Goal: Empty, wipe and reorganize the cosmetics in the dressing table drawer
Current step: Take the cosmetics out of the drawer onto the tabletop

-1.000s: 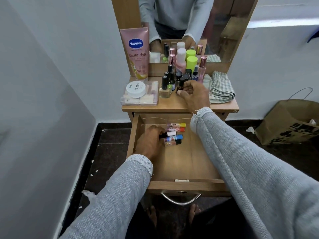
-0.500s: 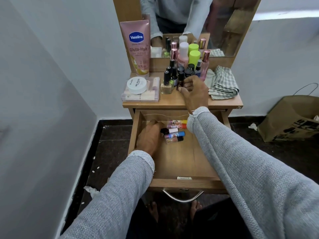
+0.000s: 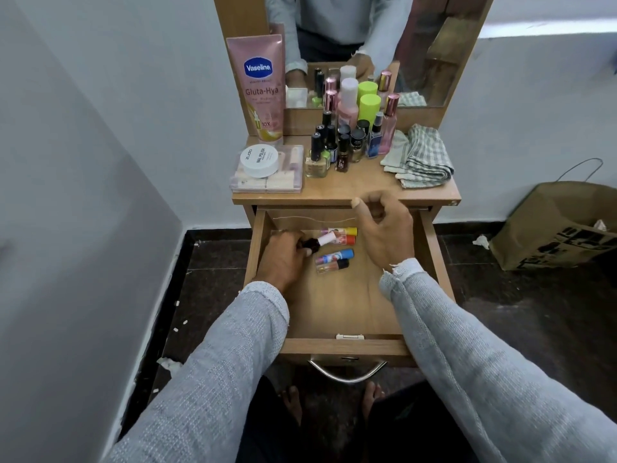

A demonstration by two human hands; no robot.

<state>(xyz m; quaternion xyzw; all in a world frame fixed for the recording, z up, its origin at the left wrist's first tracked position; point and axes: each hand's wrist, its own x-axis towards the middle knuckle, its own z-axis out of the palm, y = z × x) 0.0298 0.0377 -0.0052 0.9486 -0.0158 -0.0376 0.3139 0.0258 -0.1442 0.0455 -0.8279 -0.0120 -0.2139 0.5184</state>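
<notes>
The wooden drawer [image 3: 340, 302] of the dressing table [image 3: 360, 187] is pulled out. Several small lip tubes [image 3: 335, 255] lie in its back left part. My left hand [image 3: 283, 259] is inside the drawer, its fingertips pinching the black cap of a white tube [image 3: 325, 239]. My right hand [image 3: 384, 225] hovers over the drawer's back edge with its fingers loosely curled and nothing visible in it. A cluster of nail polish and perfume bottles [image 3: 337, 145] stands on the tabletop.
A pink Vaseline tube [image 3: 262, 88] leans at the back left beside the mirror [image 3: 417, 45]. A white jar [image 3: 258, 160] sits on a clear box [image 3: 283, 182]. A folded checked cloth [image 3: 420, 157] lies at the right. A paper bag [image 3: 561, 225] stands on the floor.
My right hand has left the bottles on the tabletop and drawn back over the drawer. My left hand has closed on the white tube's black cap.
</notes>
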